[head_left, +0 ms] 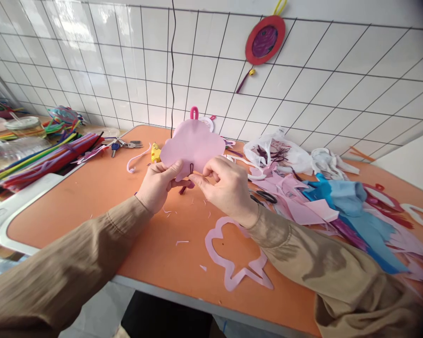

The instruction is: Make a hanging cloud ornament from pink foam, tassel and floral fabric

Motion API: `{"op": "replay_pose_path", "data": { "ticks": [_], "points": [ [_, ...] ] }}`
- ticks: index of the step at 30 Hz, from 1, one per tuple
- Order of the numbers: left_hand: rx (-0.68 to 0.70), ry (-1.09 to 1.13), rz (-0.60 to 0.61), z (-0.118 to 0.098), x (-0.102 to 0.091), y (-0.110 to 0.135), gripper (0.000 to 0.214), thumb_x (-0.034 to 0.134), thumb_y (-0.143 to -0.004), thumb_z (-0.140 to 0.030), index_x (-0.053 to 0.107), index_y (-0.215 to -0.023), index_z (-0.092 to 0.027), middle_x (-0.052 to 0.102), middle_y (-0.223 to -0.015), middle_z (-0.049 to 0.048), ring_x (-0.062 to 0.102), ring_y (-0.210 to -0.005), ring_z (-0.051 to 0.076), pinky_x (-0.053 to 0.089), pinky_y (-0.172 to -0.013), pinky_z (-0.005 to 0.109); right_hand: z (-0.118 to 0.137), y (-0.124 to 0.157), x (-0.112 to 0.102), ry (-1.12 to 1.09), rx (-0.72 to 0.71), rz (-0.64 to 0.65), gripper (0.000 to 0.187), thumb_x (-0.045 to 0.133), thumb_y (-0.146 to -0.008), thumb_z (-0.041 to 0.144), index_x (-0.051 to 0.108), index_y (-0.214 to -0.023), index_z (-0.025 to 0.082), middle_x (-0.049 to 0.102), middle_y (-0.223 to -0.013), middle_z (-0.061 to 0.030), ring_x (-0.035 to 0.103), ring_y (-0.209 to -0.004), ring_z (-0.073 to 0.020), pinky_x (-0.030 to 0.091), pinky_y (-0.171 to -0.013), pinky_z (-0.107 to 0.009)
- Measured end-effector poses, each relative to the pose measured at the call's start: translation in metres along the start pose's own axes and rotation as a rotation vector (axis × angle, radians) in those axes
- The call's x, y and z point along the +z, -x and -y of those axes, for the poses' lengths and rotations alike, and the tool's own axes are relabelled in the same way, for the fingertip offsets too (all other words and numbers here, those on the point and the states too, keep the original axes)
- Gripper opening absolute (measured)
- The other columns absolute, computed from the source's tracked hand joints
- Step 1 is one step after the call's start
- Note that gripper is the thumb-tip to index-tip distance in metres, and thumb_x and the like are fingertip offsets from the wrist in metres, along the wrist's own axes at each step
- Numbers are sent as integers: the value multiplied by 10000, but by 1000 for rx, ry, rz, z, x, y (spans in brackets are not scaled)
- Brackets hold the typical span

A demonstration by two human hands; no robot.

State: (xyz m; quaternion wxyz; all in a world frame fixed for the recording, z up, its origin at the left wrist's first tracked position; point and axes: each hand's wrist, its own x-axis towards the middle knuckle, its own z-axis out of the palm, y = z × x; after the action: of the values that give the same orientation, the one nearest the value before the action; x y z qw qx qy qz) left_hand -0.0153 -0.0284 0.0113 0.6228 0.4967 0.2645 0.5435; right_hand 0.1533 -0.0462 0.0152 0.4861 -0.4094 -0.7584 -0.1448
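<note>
Cutout (193,143), pink and lobed like a cloud, stands raised in front of you, above the orange table (155,263), its broad face turned towards you. Your left hand (155,185) is clamped on its lower left edge, thumb laid on the front and fingers behind. Your right hand (229,180) is at the lower edge, thumb and forefinger brought together on a thin dark cord (191,167), whose narrow loop lies against the pink face. A dark tassel (184,190) shows just below your left fingers; you cannot tell from here how it is joined. A bright pink loop (194,112) rises above the cutout's top edge.

On the table below your right wrist lies a pink outline (229,270), a lobed frame with an open middle, and small slivers are strewn near it. Beyond your right forearm you have black scissor handles (267,196), a heap of pink scraps (285,192), a blue cloth (348,197) and a clear plastic bag (285,150) with dark strands in it. Over to your left are keys (127,144) and a bundle of coloured stems (56,157). A red ring ornament (266,40) hangs against the tiled wall.
</note>
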Motion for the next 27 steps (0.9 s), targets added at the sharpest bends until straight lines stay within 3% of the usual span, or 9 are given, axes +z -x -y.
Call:
{"op": "replay_pose_path", "data": {
  "ticks": [7, 16, 20, 23, 27],
  "points": [
    [-23, 44, 29, 2, 2, 1, 400, 887, -667, -450, 688, -593, -111, 676, -679, 67, 659, -633, 187, 600, -620, 362, -4, -2, 1, 90, -63, -54, 371, 707, -815, 213, 386, -628, 215, 445, -581, 42, 373, -549, -112, 292, -557, -274],
    [-67, 114, -5, 5, -1, 0, 365, 900, -663, -389, 675, -594, -110, 650, -667, 47, 647, -697, 154, 605, -741, 318, -7, -1, 2, 80, -126, -36, 365, 695, -875, 245, 419, -638, 213, 474, -586, 29, 386, -544, -117, 300, -551, -273],
    [-69, 135, 36, 3, -2, -1, 422, 869, -710, -401, 600, -529, -130, 638, -666, 55, 639, -684, 164, 595, -686, 310, -6, 1, 0, -6, -85, -2, 343, 657, -914, 322, 497, -636, 199, 525, -583, 14, 420, -520, -114, 314, -533, -270],
    [-76, 190, -28, 0, 0, -3, 338, 833, -765, -314, 632, -575, -120, 672, -709, 73, 684, -750, 179, 607, -739, 301, -3, 4, 0, -58, -47, 50, 225, 648, -897, 267, 629, -691, 178, 606, -584, 2, 486, -512, -116, 349, -549, -266],
    [-104, 263, -181, -3, 4, -4, 154, 738, -843, -183, 707, -717, -99, 717, -773, 81, 703, -741, 160, 616, -747, 278, 1, 9, 6, -216, 216, 261, 134, 631, -877, 227, 751, -855, 173, 695, -627, -14, 561, -537, -130, 410, -589, -270]
  ]
}}
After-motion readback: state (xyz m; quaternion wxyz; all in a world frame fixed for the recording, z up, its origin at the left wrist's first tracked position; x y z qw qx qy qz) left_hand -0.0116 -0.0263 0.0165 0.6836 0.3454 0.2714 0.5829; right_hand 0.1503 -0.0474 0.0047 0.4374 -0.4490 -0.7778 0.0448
